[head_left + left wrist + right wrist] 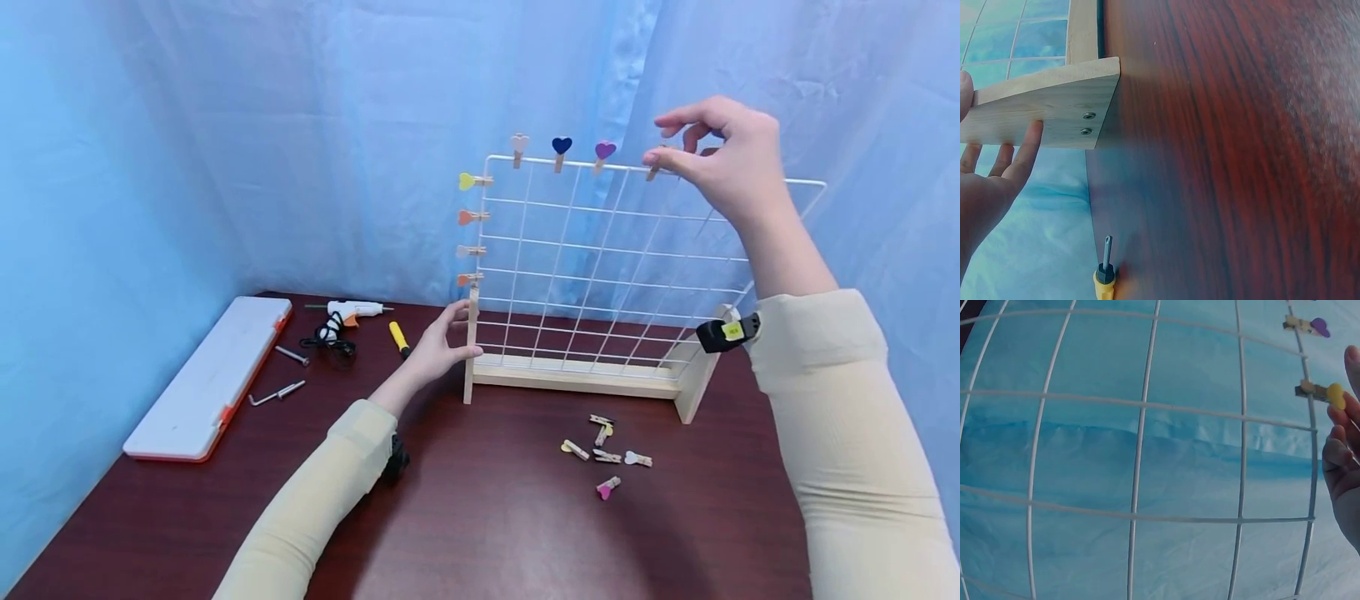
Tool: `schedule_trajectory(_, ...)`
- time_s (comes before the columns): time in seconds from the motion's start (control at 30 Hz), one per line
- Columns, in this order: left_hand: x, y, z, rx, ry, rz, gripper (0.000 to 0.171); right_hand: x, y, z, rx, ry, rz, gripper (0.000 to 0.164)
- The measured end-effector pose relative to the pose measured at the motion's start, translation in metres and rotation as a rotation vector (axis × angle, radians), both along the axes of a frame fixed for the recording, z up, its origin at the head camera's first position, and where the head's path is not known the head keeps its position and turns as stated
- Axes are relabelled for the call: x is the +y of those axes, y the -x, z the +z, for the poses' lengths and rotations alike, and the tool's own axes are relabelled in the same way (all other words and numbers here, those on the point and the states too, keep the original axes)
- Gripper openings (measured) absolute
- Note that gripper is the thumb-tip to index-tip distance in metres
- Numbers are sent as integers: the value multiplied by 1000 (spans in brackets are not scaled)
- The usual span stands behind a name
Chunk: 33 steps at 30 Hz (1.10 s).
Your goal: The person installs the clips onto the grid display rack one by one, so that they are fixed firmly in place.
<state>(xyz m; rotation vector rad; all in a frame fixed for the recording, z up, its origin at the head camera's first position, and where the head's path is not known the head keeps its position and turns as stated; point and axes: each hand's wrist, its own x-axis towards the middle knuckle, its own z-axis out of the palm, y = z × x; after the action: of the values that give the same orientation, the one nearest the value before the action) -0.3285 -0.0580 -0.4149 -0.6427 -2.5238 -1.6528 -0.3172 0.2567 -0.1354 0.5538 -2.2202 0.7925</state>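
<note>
A white wire grid panel (pixel 570 225) stands upright in a wooden stand (pixel 577 377). My left hand (pixel 438 343) grips the stand's left side piece (pixel 1054 100), thumb at the near edge and fingers against the outer face. At the grid's top wire is my right hand (pixel 731 154), its thumb and index finger spread apart around a clothespin with a yellow heart (pixel 1336 395). A fingertip appears to touch that heart. Left of it, pins with a purple heart (pixel 605 151), a dark blue heart (pixel 562 146) and a pale heart (pixel 519 143) sit on the top wire.
Several heart clothespins, one orange (pixel 467 217), line the grid's left wire. Loose clothespins (pixel 607 456) lie before the stand. Leftward are a white case (pixel 202 375), a glue gun (pixel 356 309), metal bolts (pixel 277 393) and a yellow-handled screwdriver (pixel 1105 284).
</note>
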Motion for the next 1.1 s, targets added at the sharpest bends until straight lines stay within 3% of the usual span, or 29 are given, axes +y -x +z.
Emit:
schedule_trajectory(0.17,1,-2,-2,2,16,7,76,-9,-29,-15,120,25,128,27)
schedule_trajectory(0.3,1,-1,-2,13,13,16,75,-18,-49,-47,65,-50,256,25)
schedule_trajectory(0.4,0,-1,-1,20,12,20,75,-18,-51,-86,-28,-118,307,28)
schedule_trajectory(0.63,0,-2,0,4,10,11,74,-2,-37,-204,-144,-229,423,33)
schedule_trajectory(0.73,0,-3,0,0,8,11,74,-1,-44,-240,-251,-266,428,33)
schedule_trajectory(0.87,1,-3,1,10,11,10,74,0,-57,-275,-390,-357,414,32)
schedule_trajectory(1.1,0,-2,-1,17,8,14,74,0,-66,-301,-499,-582,294,28)
